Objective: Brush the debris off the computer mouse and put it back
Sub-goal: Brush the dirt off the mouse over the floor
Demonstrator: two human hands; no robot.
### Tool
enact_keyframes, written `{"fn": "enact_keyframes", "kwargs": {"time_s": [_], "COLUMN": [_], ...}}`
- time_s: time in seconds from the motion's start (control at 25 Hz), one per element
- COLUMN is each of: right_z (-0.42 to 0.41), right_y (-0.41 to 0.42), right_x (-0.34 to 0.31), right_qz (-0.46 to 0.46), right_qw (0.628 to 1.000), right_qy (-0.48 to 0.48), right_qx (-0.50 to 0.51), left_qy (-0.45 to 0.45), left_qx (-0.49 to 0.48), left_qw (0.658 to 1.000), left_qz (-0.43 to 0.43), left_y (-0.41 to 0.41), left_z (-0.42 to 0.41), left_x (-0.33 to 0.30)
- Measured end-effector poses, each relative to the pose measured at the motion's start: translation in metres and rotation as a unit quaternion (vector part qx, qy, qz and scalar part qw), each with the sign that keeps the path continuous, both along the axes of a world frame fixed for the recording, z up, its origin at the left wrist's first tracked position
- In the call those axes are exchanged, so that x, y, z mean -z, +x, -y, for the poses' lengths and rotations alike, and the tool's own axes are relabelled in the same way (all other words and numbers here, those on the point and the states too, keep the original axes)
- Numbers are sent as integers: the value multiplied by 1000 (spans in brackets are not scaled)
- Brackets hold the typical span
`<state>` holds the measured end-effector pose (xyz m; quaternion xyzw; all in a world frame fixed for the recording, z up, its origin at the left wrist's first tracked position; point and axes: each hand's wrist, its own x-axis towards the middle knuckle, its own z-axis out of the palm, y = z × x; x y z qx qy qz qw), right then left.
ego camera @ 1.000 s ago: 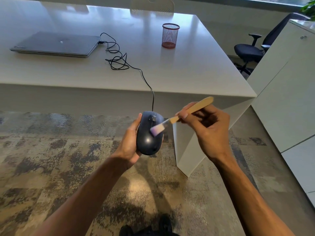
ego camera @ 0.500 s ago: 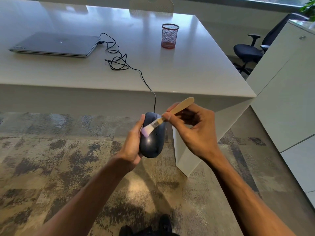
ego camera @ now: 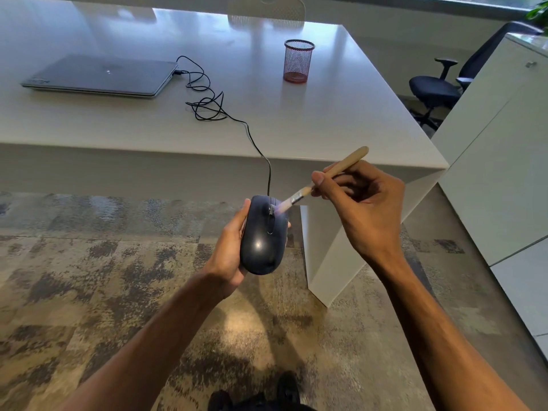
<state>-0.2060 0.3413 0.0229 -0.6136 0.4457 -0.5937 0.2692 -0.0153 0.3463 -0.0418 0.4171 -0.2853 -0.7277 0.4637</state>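
A dark wired computer mouse (ego camera: pixel 262 244) is held in front of the white desk (ego camera: pixel 326 120), above the carpet, with my left hand (ego camera: pixel 229 256) wrapped around its left side and underside. My right hand (ego camera: pixel 366 209) grips a small wooden-handled brush (ego camera: pixel 329 176). The pale bristles touch the mouse near its scroll wheel, at the top right. The mouse's black cable (ego camera: pixel 261 155) runs up over the desk edge, coils on the desk and reaches a closed grey laptop (ego camera: pixel 100 75).
A red mesh pen cup (ego camera: pixel 298 60) stands on the desk to the right of the laptop. A white cabinet (ego camera: pixel 498 161) stands at the right, with a black office chair (ego camera: pixel 436 87) behind it. Patterned carpet lies below; my shoes show at the bottom edge.
The brush has swept from the mouse's left side back to the right, onto the scroll-wheel area. My right hand shifted right. My left hand keeps the mouse almost still.
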Motion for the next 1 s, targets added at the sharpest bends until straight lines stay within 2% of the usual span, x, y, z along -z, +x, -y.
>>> {"fn": "enact_keyframes", "kwargs": {"time_s": [0.24,0.64,0.76,0.88,1.0], "right_z": [-11,17,13,9,13], "right_y": [-2,-4,-4,-3,-1], "right_x": [-4,-1,-4,-4,-4], "right_qz": [3,12,44,28,3], "right_qw": [997,1000,998,995,999], "right_qy": [20,-4,-24,-9,4], "right_qx": [-73,26,-26,-99,-50], "left_qy": [11,6,1,6,-2], "left_qx": [22,100,94,92,113], "left_qw": [999,990,990,991,988], "left_qz": [-41,-98,-105,-99,-101], "left_y": [-2,-1,2,2,1], "left_z": [1,-3,-1,1,1], "left_x": [-5,-7,-6,-3,-3]}}
